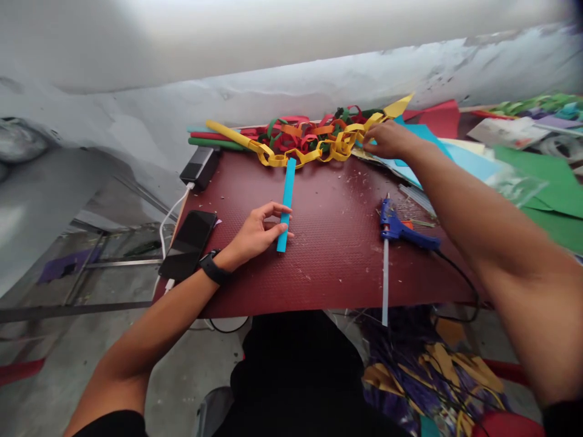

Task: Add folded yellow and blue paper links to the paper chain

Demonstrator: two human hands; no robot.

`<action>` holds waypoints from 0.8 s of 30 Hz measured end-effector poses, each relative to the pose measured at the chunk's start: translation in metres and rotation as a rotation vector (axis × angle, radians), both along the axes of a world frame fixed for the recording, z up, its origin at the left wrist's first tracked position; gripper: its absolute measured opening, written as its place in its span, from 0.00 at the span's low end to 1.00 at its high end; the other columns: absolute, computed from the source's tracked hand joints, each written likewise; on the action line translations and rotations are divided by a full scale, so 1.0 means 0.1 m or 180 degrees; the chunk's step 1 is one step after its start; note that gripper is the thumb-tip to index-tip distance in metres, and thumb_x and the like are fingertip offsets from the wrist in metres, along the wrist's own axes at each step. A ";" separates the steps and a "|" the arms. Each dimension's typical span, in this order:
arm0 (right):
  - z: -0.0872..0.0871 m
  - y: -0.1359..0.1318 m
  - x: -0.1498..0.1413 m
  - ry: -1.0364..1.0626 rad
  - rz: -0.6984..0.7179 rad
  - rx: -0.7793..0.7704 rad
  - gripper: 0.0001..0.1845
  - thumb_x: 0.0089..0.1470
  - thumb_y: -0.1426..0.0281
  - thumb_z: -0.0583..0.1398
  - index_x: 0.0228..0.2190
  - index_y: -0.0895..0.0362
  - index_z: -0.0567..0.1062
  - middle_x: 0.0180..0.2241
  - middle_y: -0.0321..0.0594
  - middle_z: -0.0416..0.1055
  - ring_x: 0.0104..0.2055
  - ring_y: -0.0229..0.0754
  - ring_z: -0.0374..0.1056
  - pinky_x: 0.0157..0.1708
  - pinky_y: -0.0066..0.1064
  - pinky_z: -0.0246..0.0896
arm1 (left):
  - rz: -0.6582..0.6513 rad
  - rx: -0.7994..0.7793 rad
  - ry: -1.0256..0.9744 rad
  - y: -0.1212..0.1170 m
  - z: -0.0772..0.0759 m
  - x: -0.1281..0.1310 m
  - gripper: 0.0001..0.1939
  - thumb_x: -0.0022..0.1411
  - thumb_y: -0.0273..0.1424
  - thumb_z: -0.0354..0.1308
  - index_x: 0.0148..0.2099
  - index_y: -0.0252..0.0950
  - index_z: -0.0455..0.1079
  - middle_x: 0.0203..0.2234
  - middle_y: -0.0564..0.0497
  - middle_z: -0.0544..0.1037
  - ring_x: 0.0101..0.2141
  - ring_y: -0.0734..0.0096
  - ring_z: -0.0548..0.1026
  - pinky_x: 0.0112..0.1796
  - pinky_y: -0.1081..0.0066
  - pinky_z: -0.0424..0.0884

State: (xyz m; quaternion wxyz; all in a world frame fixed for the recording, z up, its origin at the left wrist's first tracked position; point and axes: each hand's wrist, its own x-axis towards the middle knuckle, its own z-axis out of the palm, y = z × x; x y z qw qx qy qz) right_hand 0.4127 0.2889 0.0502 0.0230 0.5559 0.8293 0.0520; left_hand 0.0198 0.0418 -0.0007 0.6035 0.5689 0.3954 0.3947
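Paper strip (288, 185), bright blue and straight, is pinched near its lower end between the thumb and fingers of the left hand (257, 235), above the middle of the dark red tabletop (332, 261); its far tip reaches the yellow paper chain (277, 160), though whether they touch I cannot tell. The right hand (387, 141) is at the chain's right end, beside blue sheets (428, 138), fingers curled; whether it grasps anything is unclear. A blue glue gun (395, 227) lies to the right, its glue stick (385, 279) jutting past the table's near edge. A smartphone (189, 246) rests by the left wrist.
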 end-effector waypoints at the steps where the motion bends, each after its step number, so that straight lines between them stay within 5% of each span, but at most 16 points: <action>1: 0.03 -0.05 0.00 -0.0024 0.0061 -0.0026 0.15 0.75 0.79 0.61 0.51 0.73 0.87 0.58 0.70 0.82 0.53 0.43 0.72 0.55 0.43 0.55 | -0.0003 0.0012 0.0007 0.00 0.00 0.00 0.14 0.71 0.26 0.67 0.57 0.36 0.75 0.51 0.49 0.77 0.36 0.69 0.90 0.34 0.76 0.88; 7: 0.20 -0.34 0.02 -0.0035 0.0024 0.0111 0.18 0.79 0.69 0.60 0.60 0.62 0.84 0.65 0.59 0.77 0.65 0.54 0.68 0.65 0.46 0.55 | 0.0034 0.0051 0.0013 0.00 0.01 0.00 0.15 0.70 0.25 0.67 0.57 0.36 0.76 0.51 0.48 0.77 0.36 0.68 0.90 0.33 0.75 0.88; 10: 0.24 -0.39 0.09 -0.0038 -0.0329 0.0234 0.25 0.82 0.67 0.52 0.63 0.66 0.82 0.67 0.66 0.74 0.69 0.65 0.64 0.63 0.55 0.58 | 0.0103 0.0087 0.0052 0.01 0.02 0.00 0.15 0.70 0.25 0.67 0.57 0.36 0.75 0.51 0.48 0.76 0.36 0.68 0.90 0.33 0.74 0.88; 13: 0.25 -0.41 0.17 -0.0088 -0.0618 0.0205 0.25 0.80 0.64 0.57 0.62 0.68 0.83 0.70 0.72 0.70 0.70 0.73 0.61 0.61 0.60 0.60 | 0.0124 0.0091 0.0063 0.02 0.03 0.00 0.14 0.70 0.24 0.66 0.57 0.35 0.75 0.50 0.48 0.77 0.36 0.67 0.90 0.32 0.74 0.88; 20: 0.08 -0.41 -0.03 0.0114 0.0109 -0.0032 0.17 0.76 0.66 0.65 0.59 0.59 0.86 0.70 0.63 0.68 0.64 0.53 0.65 0.61 0.45 0.59 | 0.0099 0.0109 0.0031 0.04 0.00 -0.01 0.14 0.70 0.25 0.67 0.56 0.36 0.75 0.50 0.48 0.77 0.37 0.67 0.90 0.31 0.75 0.87; 24: -0.15 -0.27 -0.27 0.0343 0.0290 -0.0169 0.15 0.68 0.70 0.70 0.54 0.59 0.87 0.61 0.60 0.72 0.57 0.53 0.69 0.59 0.47 0.62 | 0.0115 0.0118 0.0044 0.05 -0.02 -0.02 0.15 0.70 0.27 0.68 0.57 0.37 0.75 0.51 0.47 0.78 0.37 0.67 0.90 0.32 0.73 0.88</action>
